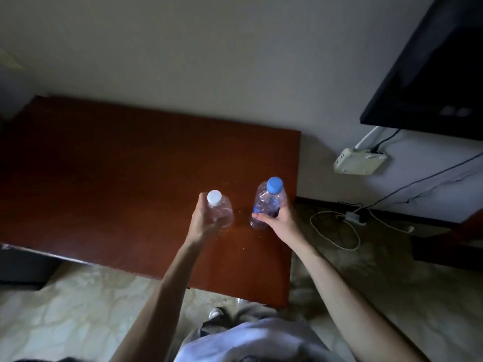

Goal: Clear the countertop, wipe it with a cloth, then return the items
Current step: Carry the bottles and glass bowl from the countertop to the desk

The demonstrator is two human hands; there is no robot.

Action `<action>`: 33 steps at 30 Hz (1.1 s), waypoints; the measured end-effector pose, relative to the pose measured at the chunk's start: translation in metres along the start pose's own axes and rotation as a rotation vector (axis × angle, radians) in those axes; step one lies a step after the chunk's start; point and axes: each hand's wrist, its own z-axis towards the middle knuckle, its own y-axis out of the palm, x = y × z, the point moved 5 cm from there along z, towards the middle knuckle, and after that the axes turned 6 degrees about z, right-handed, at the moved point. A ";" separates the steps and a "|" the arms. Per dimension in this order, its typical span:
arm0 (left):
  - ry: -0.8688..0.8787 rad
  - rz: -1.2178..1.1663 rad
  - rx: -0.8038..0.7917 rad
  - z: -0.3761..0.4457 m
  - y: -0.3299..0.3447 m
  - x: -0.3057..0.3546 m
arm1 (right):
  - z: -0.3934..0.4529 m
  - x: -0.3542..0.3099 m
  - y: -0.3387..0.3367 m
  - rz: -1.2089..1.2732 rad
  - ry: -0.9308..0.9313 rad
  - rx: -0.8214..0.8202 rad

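A reddish-brown wooden countertop [117,178] runs from the left edge to a right end near the middle of the view. My left hand [202,218] grips a clear plastic bottle with a white cap [220,209], upright over the right part of the top. My right hand [281,218] grips a clear bottle with a blue cap and blue label [269,202], a short way to the right of the first. Whether the bottle bases touch the wood I cannot tell. No cloth is in sight.
A dark wall-mounted screen [431,74] hangs at the upper right above a white box [359,162] with cables. A power strip [354,218] and looped white cord [337,231] lie on the floor right of the countertop. Dark furniture [449,246] stands at the far right.
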 end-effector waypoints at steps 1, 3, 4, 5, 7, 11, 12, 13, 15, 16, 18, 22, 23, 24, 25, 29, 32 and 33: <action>-0.003 0.012 -0.013 0.006 0.003 -0.001 | 0.000 0.003 0.000 -0.013 -0.009 0.027; 0.011 0.028 -0.045 0.013 0.011 -0.007 | -0.003 0.011 0.002 -0.020 -0.010 0.047; 0.025 0.029 -0.059 0.015 0.016 -0.007 | -0.005 0.014 0.003 -0.018 -0.007 0.055; 0.048 0.031 -0.070 0.015 0.018 -0.003 | -0.005 0.015 0.003 -0.023 -0.003 0.064; 0.083 0.049 -0.084 0.017 0.020 0.002 | -0.004 0.017 0.005 -0.047 0.001 0.086; 0.121 0.068 -0.124 0.019 0.019 0.000 | -0.002 0.022 0.006 -0.115 0.002 0.093; 0.125 0.063 -0.132 0.018 0.017 0.004 | -0.002 0.024 0.006 -0.128 -0.001 0.102; 0.129 0.069 -0.147 0.018 0.016 0.008 | -0.003 0.023 0.007 -0.140 0.000 0.111; 0.131 0.118 -0.171 0.019 0.016 0.009 | -0.003 0.023 0.008 -0.136 0.013 0.127; 0.151 0.135 -0.182 0.018 0.015 0.006 | -0.005 0.025 0.008 -0.124 0.015 0.135; 0.121 0.164 -0.161 0.024 0.010 -0.018 | -0.016 0.033 0.003 -0.084 0.030 0.170; -0.050 0.078 -0.184 -0.020 -0.006 -0.053 | -0.071 0.069 -0.019 0.035 0.110 0.321; -0.090 0.019 -0.238 -0.041 -0.006 -0.055 | -0.093 0.081 -0.027 0.056 0.131 0.401; -0.131 -0.025 -0.332 -0.064 -0.001 -0.056 | -0.117 0.095 -0.038 0.088 0.157 0.497; -0.164 -0.055 -0.446 -0.085 0.009 -0.057 | -0.143 0.110 -0.046 0.127 0.199 0.591; -0.234 -0.027 -0.848 -0.157 0.071 -0.072 | -0.277 0.174 -0.059 0.265 0.478 0.762; -0.288 0.110 -1.051 -0.195 0.140 -0.068 | -0.390 0.231 -0.046 0.315 0.769 0.766; -0.313 0.146 -1.132 -0.207 0.165 -0.062 | -0.425 0.245 -0.040 0.339 0.851 0.793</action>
